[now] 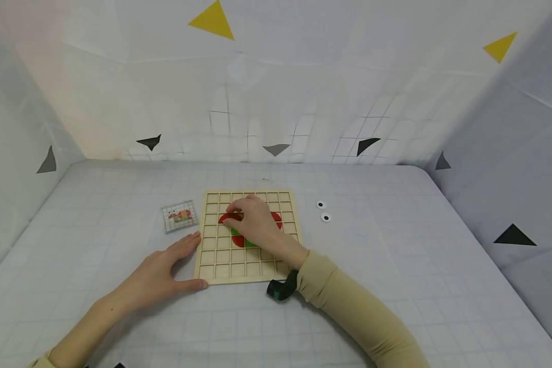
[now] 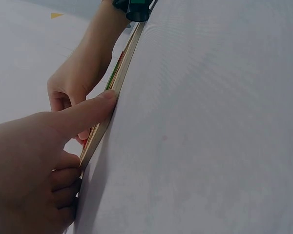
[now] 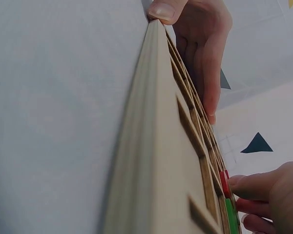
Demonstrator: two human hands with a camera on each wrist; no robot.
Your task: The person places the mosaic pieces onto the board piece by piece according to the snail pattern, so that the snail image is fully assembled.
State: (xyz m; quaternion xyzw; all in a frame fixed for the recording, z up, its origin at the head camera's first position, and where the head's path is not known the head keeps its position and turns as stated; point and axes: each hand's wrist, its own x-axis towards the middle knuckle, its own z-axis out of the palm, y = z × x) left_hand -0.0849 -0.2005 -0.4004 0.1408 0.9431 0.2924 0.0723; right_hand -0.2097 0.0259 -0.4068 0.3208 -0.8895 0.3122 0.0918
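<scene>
A square wooden grid board lies flat on the table. My left hand rests at its near left corner, thumb on the near edge and fingers along the left side. Over the board, my right hand pinches a red curved piece between thumb and forefinger, low at the grid cells. The right wrist view shows the thumb touching this red piece, beside a green piece. Another red piece and a green piece lie in cells below the hand, which partly hides the pattern.
Left of the board lies a small pattern card with a coloured figure on a grid. Two round eye pieces, an upper one and a lower one, lie to its right. White cloth walls surround the table.
</scene>
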